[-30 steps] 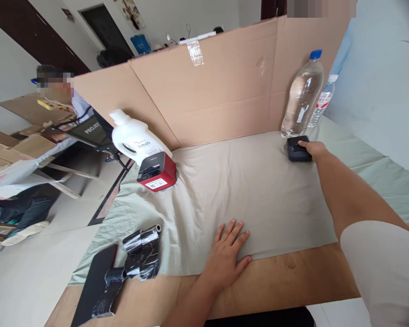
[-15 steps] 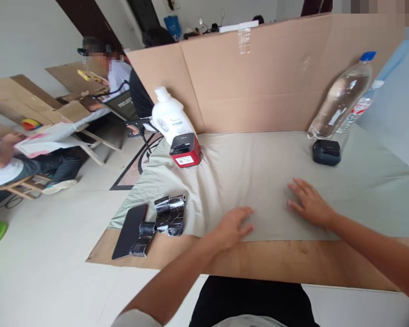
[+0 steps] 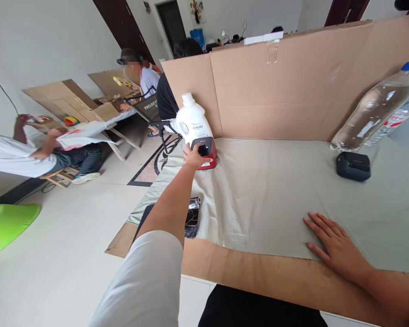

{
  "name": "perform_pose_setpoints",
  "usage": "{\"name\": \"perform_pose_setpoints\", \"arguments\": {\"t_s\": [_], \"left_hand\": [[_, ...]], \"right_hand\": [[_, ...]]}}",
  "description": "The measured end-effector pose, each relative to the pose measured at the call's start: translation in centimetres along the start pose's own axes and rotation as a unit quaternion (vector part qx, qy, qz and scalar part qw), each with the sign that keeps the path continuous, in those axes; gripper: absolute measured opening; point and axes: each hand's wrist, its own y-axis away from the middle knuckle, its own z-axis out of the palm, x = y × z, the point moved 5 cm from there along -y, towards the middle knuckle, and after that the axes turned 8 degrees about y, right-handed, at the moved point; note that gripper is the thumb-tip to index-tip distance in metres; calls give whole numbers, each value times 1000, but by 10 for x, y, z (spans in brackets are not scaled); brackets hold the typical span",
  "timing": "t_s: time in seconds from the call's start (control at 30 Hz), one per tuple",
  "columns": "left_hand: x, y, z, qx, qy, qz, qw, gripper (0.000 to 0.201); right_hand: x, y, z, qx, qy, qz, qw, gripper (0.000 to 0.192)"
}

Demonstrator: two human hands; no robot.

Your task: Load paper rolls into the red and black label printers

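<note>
The red-and-black box [image 3: 207,146] is touched by the left hand [image 3: 193,157], with fingers and thumb spread over its top and front; whether it is firmly gripped cannot be told. Just beyond that hand, a white jug [image 3: 195,119] is seen. The right hand [image 3: 341,247] is laid open and flat on the cloth [image 3: 259,190] covering the desk [image 3: 245,268]; beyond it, a black device [image 3: 353,166] is placed near a large bottle [image 3: 375,111].
</note>
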Motion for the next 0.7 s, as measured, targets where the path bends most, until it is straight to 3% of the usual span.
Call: {"name": "perform_pose_setpoints", "arguments": {"t_s": [0.1, 0.2, 0.47, 0.57, 0.7], "left_hand": [[-9, -5, 5, -20, 9, 39, 999, 58], [-13, -1, 3, 16, 43, 30, 999, 41], [20, 3, 30, 84, -47, -94, 991, 90], [22, 7, 31, 131, -52, -88, 986, 84], [28, 23, 22, 138, -44, -81, 986, 69]], "right_hand": [[-1, 1, -2, 13, 3, -5, 1000, 70], [-1, 1, -3, 25, 2, -9, 1000, 69], [0, 0, -4, 15, -2, 2, 1000, 69], [-2, 0, -6, 10, 2, 5, 1000, 67], [-5, -3, -10, -3, -7, 9, 1000, 67]]}}
